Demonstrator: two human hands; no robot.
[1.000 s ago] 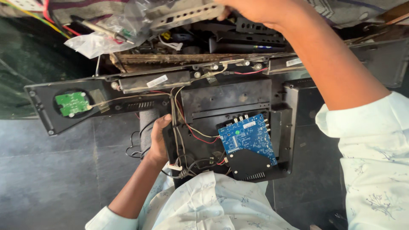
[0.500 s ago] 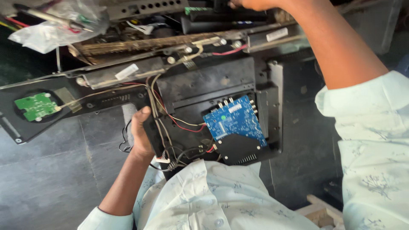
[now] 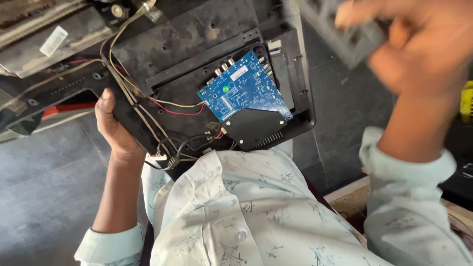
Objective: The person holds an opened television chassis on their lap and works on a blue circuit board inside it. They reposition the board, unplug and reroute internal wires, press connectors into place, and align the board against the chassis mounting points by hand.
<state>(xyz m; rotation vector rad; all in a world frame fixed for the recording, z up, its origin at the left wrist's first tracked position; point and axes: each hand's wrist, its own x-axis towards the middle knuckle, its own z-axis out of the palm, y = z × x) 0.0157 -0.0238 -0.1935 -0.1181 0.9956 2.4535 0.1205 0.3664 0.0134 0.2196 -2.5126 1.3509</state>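
Observation:
A black plastic back panel rests against my lap, with a blue circuit board mounted on it. A black shield plate sits just below the board. Red, white and black wires run from the board to the panel's left edge. My left hand grips that left edge, thumb on top, beside a small white connector. My right hand is raised at the upper right, blurred by motion, with its fingers curled around a grey ribbed part.
Grey stone floor lies to the left and right of my lap. A wooden board edge shows at the lower right and a yellow object at the right edge. A red strip lies under the panel's left side.
My right hand has come back from the far clutter to the near right, now with a grey part in it. The panel and blue board appear closer. My left hand keeps its grip.

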